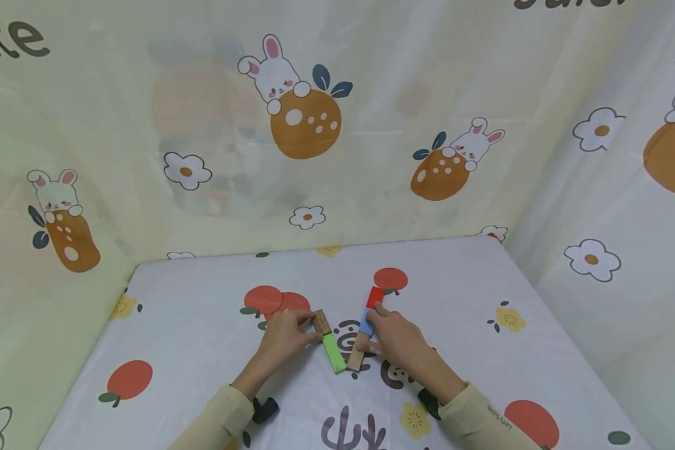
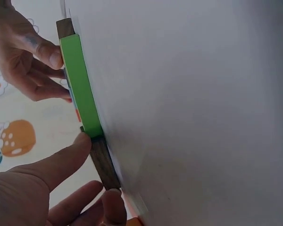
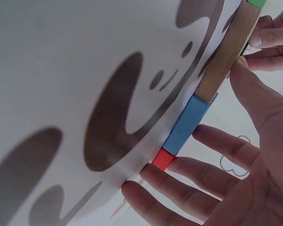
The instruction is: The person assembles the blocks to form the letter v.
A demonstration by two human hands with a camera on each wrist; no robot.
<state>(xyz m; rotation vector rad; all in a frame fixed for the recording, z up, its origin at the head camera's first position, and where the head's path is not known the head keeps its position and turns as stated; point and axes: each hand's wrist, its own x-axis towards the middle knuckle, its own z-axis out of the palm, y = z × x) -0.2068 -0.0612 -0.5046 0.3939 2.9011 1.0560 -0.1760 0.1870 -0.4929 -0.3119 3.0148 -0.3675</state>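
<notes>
Two short rows of wooden blocks lie on the cloth, meeting nearly in a V at their near ends. The left row is a dark brown block (image 1: 321, 322) and a lime green block (image 1: 334, 354). A tan block (image 1: 357, 354), a blue block (image 1: 365, 324) and a red block (image 1: 374, 296) make up the right one. My left hand (image 1: 285, 337) pinches the dark brown block between thumb and finger, the thumb close to its joint with the green. Along the right row, my right hand (image 1: 399, 340) touches the tan block with its thumb, and the blue and red with extended fingers.
A white cloth (image 1: 202, 375) printed with fruit, flowers and dark lettering covers the table. Behind it hangs a pale curtain (image 1: 371, 187) with rabbit prints, which also closes off both sides. Dark straps (image 1: 265, 410) sit by the wrists.
</notes>
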